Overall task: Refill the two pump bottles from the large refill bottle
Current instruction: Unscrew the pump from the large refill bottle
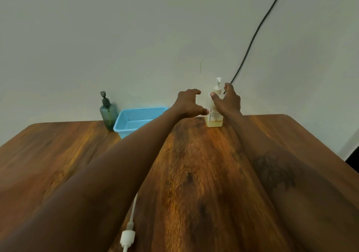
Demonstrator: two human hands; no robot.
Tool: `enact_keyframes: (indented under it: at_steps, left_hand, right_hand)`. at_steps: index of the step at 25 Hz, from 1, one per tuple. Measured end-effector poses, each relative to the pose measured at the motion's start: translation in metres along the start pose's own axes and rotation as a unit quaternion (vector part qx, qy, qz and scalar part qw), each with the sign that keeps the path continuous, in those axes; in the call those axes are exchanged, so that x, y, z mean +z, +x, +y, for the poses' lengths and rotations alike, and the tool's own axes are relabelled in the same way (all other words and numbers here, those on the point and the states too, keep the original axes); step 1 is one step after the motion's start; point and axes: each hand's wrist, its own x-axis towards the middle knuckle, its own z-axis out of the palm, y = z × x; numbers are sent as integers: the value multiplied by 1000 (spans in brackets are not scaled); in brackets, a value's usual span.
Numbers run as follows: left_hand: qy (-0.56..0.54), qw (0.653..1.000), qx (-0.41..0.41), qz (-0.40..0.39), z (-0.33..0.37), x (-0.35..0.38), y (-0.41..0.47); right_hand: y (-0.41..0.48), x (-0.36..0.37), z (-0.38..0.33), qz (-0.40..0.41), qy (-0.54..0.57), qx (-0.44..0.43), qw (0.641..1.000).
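My left hand [189,103] and right hand [228,99], fingers spread, flank the clear pump bottle of yellow liquid [213,112] at twelve o'clock; blue perforated plastic basket [136,120] and dark green pump bottle [107,112] stand at ten.

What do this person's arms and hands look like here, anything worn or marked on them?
Both arms are bare from what the view shows, with no sleeves, gloves or watch in sight. The left hand and right hand show no rings that I can make out, though the picture is slightly blurred. The right forearm carries a dark tattoo of a spreading, leaf-like shape.
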Motion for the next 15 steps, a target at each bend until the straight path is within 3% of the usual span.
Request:
enact_keyframes:
  at_steps: [3,8,15]
  left_hand:
    - [1,1000,5,3,-3,6,10]
    - [3,1000,2,7,-4,7,5]
    - [-27,1000,4,3,3,-12,-48]
  right_hand:
    - [9,14,4,-8,-3,-9,1000]
    - [0,12,2,89,-32,-30,995]
    - [-83,-17,-20,72,-17,-118,990]
